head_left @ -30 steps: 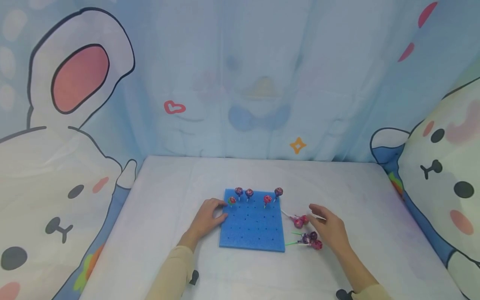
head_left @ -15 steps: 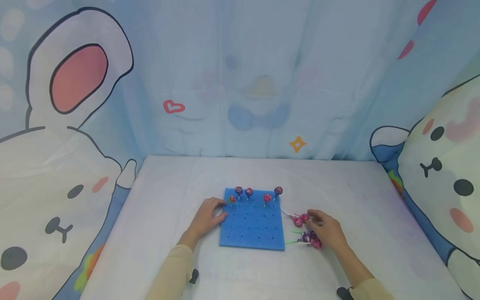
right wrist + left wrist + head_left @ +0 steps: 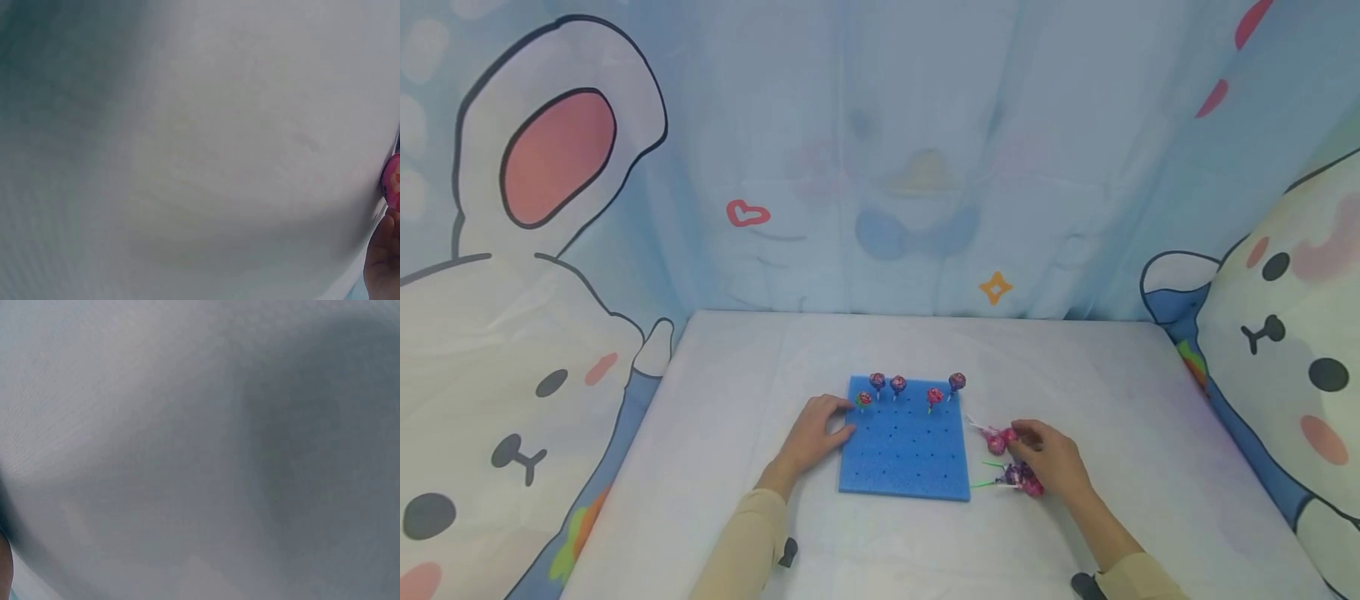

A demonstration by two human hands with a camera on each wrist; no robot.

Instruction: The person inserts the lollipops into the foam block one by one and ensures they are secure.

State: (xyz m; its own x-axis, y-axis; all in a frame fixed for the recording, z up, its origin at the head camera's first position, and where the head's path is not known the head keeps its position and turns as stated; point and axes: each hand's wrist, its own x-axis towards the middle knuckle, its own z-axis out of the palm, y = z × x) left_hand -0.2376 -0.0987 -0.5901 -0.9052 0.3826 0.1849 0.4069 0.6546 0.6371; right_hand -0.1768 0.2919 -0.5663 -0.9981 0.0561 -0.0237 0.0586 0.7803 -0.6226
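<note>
Pinching a round pink-wrapped lollipop [image 3: 1011, 435] by its head, the right hand [image 3: 1054, 460] has its fingertips just beside another pink one. The left hand [image 3: 808, 433] rests, thumb and forefinger spread, on the nearest edge of a square blue foam board [image 3: 902, 442]. The held lollipop looks light and hard, its wrapper perhaps slippery; gripping just below the head seems surest.
</note>
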